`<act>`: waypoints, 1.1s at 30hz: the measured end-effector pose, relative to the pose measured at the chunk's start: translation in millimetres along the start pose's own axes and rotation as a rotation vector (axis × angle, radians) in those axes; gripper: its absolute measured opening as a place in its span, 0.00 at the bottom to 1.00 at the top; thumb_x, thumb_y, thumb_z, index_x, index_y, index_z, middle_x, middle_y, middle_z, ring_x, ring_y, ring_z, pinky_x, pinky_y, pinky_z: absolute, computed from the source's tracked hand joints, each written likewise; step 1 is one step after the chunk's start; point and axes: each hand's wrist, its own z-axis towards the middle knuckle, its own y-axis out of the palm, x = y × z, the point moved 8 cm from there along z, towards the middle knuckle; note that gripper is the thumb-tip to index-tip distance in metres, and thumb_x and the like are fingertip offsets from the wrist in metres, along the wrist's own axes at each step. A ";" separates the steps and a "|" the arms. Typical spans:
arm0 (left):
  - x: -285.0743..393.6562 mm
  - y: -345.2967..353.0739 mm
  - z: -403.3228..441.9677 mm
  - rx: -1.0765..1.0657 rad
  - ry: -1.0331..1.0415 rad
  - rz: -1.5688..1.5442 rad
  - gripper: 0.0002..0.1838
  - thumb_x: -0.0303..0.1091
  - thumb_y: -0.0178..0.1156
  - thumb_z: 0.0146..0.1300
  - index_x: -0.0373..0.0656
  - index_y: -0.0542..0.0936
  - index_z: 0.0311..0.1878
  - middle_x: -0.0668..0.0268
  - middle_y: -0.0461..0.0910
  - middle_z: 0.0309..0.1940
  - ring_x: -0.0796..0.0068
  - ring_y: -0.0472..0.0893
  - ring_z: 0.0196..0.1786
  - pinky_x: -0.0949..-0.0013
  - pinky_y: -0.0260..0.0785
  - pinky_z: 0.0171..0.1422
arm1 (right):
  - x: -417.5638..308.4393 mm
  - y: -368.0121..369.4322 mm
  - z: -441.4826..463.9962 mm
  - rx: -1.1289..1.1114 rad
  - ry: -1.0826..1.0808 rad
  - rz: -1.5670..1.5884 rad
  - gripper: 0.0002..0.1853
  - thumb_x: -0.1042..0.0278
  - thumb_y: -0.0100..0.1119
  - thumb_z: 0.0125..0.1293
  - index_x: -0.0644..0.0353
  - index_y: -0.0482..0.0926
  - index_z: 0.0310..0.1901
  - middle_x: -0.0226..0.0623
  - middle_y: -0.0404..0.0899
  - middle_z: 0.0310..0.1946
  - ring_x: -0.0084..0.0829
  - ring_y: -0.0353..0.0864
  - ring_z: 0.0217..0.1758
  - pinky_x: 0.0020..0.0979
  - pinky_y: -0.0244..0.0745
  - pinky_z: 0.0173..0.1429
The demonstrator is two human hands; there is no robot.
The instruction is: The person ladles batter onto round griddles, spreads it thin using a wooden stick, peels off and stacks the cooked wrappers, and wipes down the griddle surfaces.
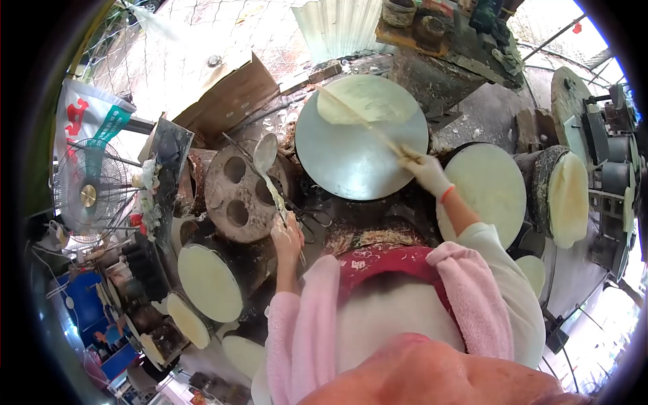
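My right hand (426, 174), in a pale glove with a red band at the wrist, is closed on a long thin wooden stick (368, 125). The stick reaches over a round griddle (351, 162), its far end by the pale batter (364, 98) spread at the griddle's far side. My left hand (287, 233), bare and smeared with batter, is closed around the handle of a batter-coated ladle (266, 153). The ladle's bowl points away from me, above a round metal plate with holes (217, 179).
At right, another round griddle (482, 192) bears a pale sheet, with a drum stove (540, 179) beside it. More round griddles (209, 283) stand at lower left. A cardboard box (229, 101) and a fan (88, 194) are at left. A cluttered stand (439, 40) is at the top.
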 end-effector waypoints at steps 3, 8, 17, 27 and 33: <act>-1.3 0.9 -2.7 0.020 0.002 0.022 0.10 0.37 0.51 0.74 0.41 0.70 0.40 0.69 0.65 0.14 0.78 0.65 0.10 0.72 0.55 0.13 | 6.4 -63.7 26.5 0.151 -0.080 -0.086 0.28 0.64 0.61 0.69 0.71 0.70 0.65 0.34 0.80 0.57 0.20 0.76 0.56 0.23 0.67 0.64; -7.1 4.8 -10.5 0.037 -0.049 0.018 0.10 0.37 0.51 0.75 0.40 0.70 0.40 0.69 0.66 0.14 0.79 0.65 0.10 0.73 0.55 0.13 | 1.4 3.4 18.8 -0.204 0.036 0.091 0.28 0.64 0.61 0.69 0.71 0.70 0.65 0.42 0.73 0.66 0.28 0.70 0.68 0.26 0.59 0.73; -11.6 3.2 -15.1 0.024 -0.089 0.107 0.09 0.35 0.50 0.74 0.39 0.70 0.42 0.68 0.68 0.17 0.77 0.67 0.11 0.70 0.57 0.13 | -12.3 -41.6 55.5 -0.305 -0.014 -0.051 0.27 0.64 0.60 0.70 0.67 0.70 0.67 0.36 0.76 0.63 0.22 0.74 0.62 0.25 0.64 0.68; -55.8 -33.3 0.7 0.093 0.044 0.485 0.13 0.35 0.53 0.70 0.32 0.75 0.39 0.42 0.78 0.30 0.39 0.78 0.35 0.49 0.69 0.41 | -35.1 -60.1 69.2 -0.258 0.032 -0.132 0.28 0.67 0.61 0.69 0.71 0.68 0.67 0.35 0.78 0.59 0.21 0.74 0.59 0.24 0.65 0.66; -31.7 -33.2 -27.3 0.080 0.453 0.844 0.17 0.38 0.52 0.71 0.29 0.76 0.41 0.40 0.78 0.32 0.35 0.77 0.37 0.48 0.69 0.42 | -44.3 -19.8 23.8 -0.597 0.261 -0.153 0.29 0.65 0.62 0.68 0.67 0.69 0.67 0.31 0.79 0.56 0.22 0.73 0.57 0.22 0.66 0.63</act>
